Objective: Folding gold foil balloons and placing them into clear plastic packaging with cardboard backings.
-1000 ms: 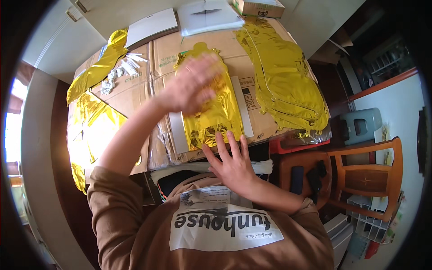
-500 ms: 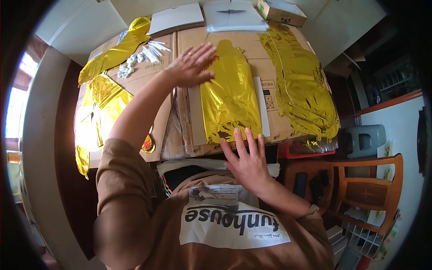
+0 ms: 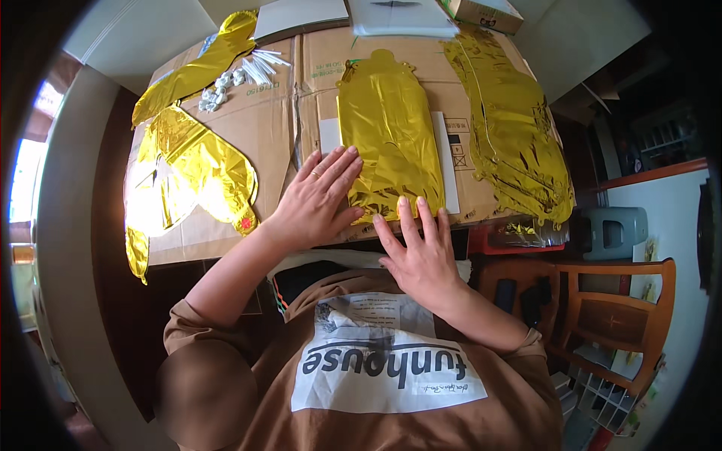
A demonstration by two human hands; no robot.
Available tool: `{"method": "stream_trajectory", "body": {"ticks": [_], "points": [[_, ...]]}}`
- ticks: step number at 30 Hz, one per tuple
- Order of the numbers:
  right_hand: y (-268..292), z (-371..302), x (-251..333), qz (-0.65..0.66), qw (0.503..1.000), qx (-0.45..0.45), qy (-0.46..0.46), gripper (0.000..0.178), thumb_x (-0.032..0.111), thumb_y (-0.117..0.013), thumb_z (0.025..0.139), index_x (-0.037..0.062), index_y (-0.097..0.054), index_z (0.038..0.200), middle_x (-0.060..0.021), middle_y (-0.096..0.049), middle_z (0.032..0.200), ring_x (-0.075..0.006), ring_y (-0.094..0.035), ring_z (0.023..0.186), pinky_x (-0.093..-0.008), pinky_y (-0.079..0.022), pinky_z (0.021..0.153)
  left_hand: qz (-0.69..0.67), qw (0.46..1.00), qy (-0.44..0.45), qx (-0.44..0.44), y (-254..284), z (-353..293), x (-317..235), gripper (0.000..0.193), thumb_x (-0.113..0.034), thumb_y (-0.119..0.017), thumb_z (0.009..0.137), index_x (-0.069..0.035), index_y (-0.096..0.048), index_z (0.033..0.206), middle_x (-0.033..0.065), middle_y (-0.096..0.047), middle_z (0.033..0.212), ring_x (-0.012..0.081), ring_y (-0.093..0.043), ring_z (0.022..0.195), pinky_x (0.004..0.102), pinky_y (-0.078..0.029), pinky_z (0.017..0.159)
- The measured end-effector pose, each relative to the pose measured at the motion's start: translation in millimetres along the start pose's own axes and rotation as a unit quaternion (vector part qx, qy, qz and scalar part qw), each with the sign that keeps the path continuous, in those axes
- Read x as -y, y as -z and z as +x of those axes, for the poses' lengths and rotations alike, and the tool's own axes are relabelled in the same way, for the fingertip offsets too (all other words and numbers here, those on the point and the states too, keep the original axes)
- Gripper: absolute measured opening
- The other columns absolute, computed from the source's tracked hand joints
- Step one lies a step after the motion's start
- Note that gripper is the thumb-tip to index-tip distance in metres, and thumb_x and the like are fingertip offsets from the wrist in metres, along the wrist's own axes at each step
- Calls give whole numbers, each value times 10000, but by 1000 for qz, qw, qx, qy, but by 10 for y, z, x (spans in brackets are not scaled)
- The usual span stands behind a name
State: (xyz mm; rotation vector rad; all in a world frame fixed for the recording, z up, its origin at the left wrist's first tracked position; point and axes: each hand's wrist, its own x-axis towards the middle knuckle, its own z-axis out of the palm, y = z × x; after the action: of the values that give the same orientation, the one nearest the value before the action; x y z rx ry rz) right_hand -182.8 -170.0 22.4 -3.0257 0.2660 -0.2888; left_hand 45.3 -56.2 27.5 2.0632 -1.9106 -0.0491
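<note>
A flat gold foil balloon (image 3: 391,128), apparently deflated, lies lengthwise on a white sheet (image 3: 447,169) in front of me. My left hand (image 3: 320,195) rests at its lower left edge, fingers stretched out and side by side, fingertips on the foil. At the near edge, my right hand (image 3: 425,252) is spread with its fingertips on the creased bottom of the foil. Neither hand grips anything. Faint wrinkles run across the balloon's lower half, and its rounded tab points away from me.
Cardboard (image 3: 316,98) covers the table. More gold foil pieces lie at right (image 3: 515,135) and left (image 3: 199,161), the left one glaring. White sticks (image 3: 259,66) and small white clumps (image 3: 216,92) sit far left. Behind are white sheets (image 3: 301,16) and a box (image 3: 485,13). A wooden chair (image 3: 613,301) stands right.
My left hand has come down toward me, from beside the balloon's upper left to its lower left edge. My right hand stays at the near edge. The whole view has shifted slightly.
</note>
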Motion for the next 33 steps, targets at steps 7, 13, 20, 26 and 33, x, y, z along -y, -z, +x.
{"method": "stream_trajectory", "body": {"ticks": [7, 13, 20, 26, 33], "points": [[-11, -9, 7, 5, 1000, 3, -3, 813, 360, -744, 854, 173, -368, 1550, -280, -353, 1516, -500, -357, 1377, -714, -316, 1071, 5, 997, -11, 70, 239, 74, 51, 799, -420, -646, 914, -60, -341, 1559, 140, -333, 1622, 312, -251, 1528, 544, -120, 1243], [14, -26, -26, 19, 1000, -21, 2, 831, 328, -789, 817, 190, -409, 1542, -252, -364, 1532, -476, -384, 1362, -660, -321, 1090, -76, 994, -30, 73, 317, 69, 142, 907, -416, -701, 816, -88, -321, 1572, 180, -291, 1630, 329, -236, 1531, 559, -121, 1241], [201, -2, -187, 154, 983, -104, -12, 632, 210, -727, 879, 18, -501, 1437, -230, -485, 1455, -431, -513, 1276, -526, -408, 1093, -60, 997, 37, -9, 281, 226, -278, 825, -431, -604, 911, -68, -290, 1582, 236, -216, 1645, 385, -202, 1534, 528, -124, 1241], [303, 177, -592, 132, 977, -161, -54, 499, 198, -643, 955, -24, -523, 1386, -222, -517, 1439, -405, -503, 1324, -519, -375, 1128, 16, 988, 106, -112, -199, 391, -610, 885, -557, -535, 968, 84, -294, 1528, 305, -255, 1602, 428, -217, 1515, 542, -168, 1222], [-87, 593, -1013, 16, 997, -17, -72, 685, 447, -448, 1040, 16, -316, 1556, -186, -292, 1630, -364, -275, 1503, -549, -159, 1232, 72, 980, 152, -107, -514, 518, -502, 898, -605, -459, 984, 86, -282, 1531, 306, -242, 1609, 427, -183, 1527, 532, -130, 1228]]}}
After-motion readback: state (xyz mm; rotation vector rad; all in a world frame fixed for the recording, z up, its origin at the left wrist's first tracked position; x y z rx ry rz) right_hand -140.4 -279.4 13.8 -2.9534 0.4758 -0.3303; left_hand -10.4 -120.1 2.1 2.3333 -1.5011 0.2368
